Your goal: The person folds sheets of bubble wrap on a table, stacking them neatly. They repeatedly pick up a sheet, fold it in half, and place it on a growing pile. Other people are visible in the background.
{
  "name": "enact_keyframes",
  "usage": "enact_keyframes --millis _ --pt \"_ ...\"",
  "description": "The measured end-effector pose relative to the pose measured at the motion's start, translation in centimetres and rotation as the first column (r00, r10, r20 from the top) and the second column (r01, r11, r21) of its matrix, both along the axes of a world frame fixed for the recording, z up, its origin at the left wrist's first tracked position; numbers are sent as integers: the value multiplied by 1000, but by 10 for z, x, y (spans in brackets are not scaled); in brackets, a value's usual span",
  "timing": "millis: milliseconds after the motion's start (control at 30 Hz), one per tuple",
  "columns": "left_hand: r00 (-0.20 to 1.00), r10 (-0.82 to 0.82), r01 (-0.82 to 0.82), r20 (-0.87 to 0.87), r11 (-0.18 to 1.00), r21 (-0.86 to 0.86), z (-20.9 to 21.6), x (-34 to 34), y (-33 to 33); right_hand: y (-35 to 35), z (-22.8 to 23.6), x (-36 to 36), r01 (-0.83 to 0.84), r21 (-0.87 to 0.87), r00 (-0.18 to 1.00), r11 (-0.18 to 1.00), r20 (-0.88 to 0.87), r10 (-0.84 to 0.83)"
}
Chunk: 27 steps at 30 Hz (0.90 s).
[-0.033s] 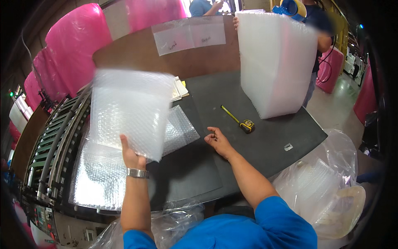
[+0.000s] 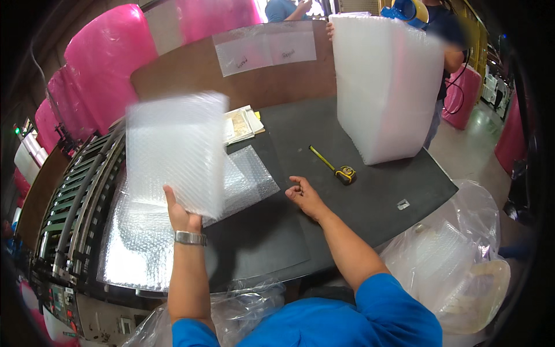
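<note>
Upright in my left hand point(image 2: 185, 220) is a bubble wrap bag point(image 2: 176, 153), its upper part smeared by motion. The thumb lies on the near face and the fingers are mostly hidden behind it. Below and behind it, bubble wrap bags point(image 2: 139, 248) lie at the table's left, with another bubble wrap piece point(image 2: 254, 176) to their right. My right hand point(image 2: 306, 198) hovers over the dark table point(image 2: 260, 243) with loosely curled fingers apart and nothing in them. Beyond it lies a yellow and black tape measure point(image 2: 345, 174), its blade partly out.
A tall stack of white bubble wrap point(image 2: 384, 92) stands at the table's far right, a person's hand point(image 2: 330, 30) at its edge. Papers point(image 2: 240, 125) lie at the back. A roller conveyor point(image 2: 75, 208) runs along the left. Clear plastic point(image 2: 451, 254) bulges beside the right edge.
The bubble wrap bag in my left hand has swung slightly left, uncovering more of the papers behind. My right hand stays where it was.
</note>
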<state>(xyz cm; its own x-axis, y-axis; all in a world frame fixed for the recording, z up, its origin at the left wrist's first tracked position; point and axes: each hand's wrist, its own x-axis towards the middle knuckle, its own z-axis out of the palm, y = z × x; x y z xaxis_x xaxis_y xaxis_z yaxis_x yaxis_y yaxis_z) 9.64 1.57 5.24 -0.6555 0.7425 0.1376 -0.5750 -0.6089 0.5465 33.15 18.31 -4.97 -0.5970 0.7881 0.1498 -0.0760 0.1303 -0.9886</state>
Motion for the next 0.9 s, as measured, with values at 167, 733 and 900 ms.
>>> enact_keyframes --millis 167,733,900 --pt "975 91 -86 204 996 -33 9 -21 3 -1 -4 2 -57 -3 998 998 26 57" --pt "960 165 -154 228 986 -65 18 -7 -1 -5 0 2 -98 87 989 991 116 87" --pt "956 193 -189 222 981 -41 21 2 -3 -3 -3 2 -95 91 989 991 122 83"
